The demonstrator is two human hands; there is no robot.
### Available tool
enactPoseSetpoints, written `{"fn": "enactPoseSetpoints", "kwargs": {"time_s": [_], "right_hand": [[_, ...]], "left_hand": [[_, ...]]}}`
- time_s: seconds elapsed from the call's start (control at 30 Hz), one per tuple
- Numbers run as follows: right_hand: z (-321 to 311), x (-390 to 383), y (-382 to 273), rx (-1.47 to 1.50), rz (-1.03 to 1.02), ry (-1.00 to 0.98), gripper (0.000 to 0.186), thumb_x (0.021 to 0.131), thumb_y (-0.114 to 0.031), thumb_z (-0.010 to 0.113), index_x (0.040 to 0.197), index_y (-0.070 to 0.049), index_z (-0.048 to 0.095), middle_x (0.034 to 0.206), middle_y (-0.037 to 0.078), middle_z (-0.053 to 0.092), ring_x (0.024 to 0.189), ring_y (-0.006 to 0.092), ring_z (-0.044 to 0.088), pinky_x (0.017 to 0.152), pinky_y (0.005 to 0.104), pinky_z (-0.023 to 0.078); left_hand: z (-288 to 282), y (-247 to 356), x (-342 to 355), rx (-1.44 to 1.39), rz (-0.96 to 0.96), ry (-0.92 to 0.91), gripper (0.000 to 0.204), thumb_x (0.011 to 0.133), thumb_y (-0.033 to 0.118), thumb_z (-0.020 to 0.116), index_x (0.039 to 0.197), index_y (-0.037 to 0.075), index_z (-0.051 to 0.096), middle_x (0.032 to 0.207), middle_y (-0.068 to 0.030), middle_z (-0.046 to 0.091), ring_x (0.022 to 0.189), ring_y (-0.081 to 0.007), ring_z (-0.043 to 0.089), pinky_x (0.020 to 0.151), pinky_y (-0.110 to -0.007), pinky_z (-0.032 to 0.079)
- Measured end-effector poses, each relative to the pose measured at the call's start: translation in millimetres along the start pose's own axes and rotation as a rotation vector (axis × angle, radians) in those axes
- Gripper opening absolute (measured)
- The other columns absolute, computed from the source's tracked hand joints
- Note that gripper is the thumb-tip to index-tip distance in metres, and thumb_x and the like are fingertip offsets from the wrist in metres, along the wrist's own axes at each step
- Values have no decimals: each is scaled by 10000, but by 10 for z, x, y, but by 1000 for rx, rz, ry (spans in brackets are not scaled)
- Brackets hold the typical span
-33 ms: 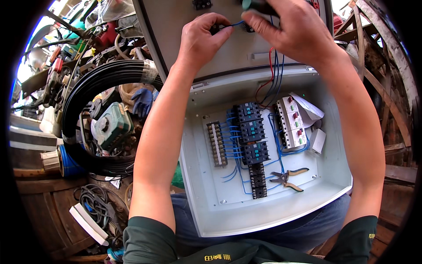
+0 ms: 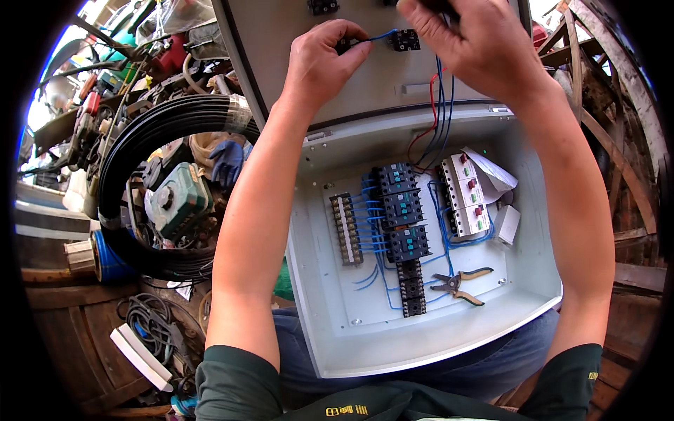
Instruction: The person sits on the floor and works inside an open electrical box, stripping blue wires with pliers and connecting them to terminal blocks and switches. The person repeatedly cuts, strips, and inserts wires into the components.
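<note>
Thumb and fingertips of my left hand (image 2: 326, 59) pinch a thin blue wire (image 2: 381, 36) against the inside of the grey enclosure door (image 2: 281, 42). The wire runs right to a small black contact block (image 2: 406, 41) on the door. Above and right of that block, my right hand (image 2: 484, 49) is closed round a dark tool handle (image 2: 446, 7), mostly hidden by the fingers and the upper edge. Red and blue wires (image 2: 440, 105) hang from the door into the grey metal box (image 2: 330, 309) on my lap.
Inside the box are a terminal strip (image 2: 346, 230), black contactors (image 2: 404, 208), white breakers (image 2: 465, 195), folded paper (image 2: 493, 170) and cutting pliers (image 2: 460, 285). A black cable coil (image 2: 116, 182) lies at left beside a green machine part (image 2: 179, 200). Wooden pieces (image 2: 621, 168) lean at right.
My right hand has shifted slightly with the tool handle, uncovering the black contact block on the door. My left hand keeps its place on the blue wire.
</note>
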State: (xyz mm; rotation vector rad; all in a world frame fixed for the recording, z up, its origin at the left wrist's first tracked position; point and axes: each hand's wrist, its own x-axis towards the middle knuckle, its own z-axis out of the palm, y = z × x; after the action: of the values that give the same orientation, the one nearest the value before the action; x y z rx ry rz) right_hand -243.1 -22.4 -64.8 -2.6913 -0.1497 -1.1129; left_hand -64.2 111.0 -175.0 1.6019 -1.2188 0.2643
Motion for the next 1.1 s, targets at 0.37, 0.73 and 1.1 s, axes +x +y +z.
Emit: {"fn": "enactPoseSetpoints", "kwargs": {"time_s": [0.37, 0.73, 1.1], "right_hand": [[-126, 89, -234, 657, 74, 114, 139, 943, -137, 719, 899, -18, 661, 761, 29, 661, 690, 78, 604, 624, 248, 492], [56, -7, -333, 362, 1, 119, 141, 835, -86, 757, 920, -14, 670, 719, 103, 663, 632, 142, 618, 608, 296, 512], [67, 69, -334, 387, 120, 32, 136, 842, -80, 766, 919, -4, 684, 742, 108, 685, 645, 152, 630, 616, 299, 515]], "left_hand": [[0, 43, 13, 2, -64, -2, 211, 847, 164, 791, 1013, 39, 752, 851, -68, 739, 766, -136, 662, 720, -296, 531], [-61, 38, 2, 4, -38, -18, 233, 840, 163, 776, 1015, 19, 727, 817, -101, 710, 712, -158, 634, 690, -313, 526], [-57, 46, 5, 18, -47, -14, 234, 844, 170, 767, 1025, 26, 733, 821, -92, 720, 728, -165, 658, 702, -317, 533]]}}
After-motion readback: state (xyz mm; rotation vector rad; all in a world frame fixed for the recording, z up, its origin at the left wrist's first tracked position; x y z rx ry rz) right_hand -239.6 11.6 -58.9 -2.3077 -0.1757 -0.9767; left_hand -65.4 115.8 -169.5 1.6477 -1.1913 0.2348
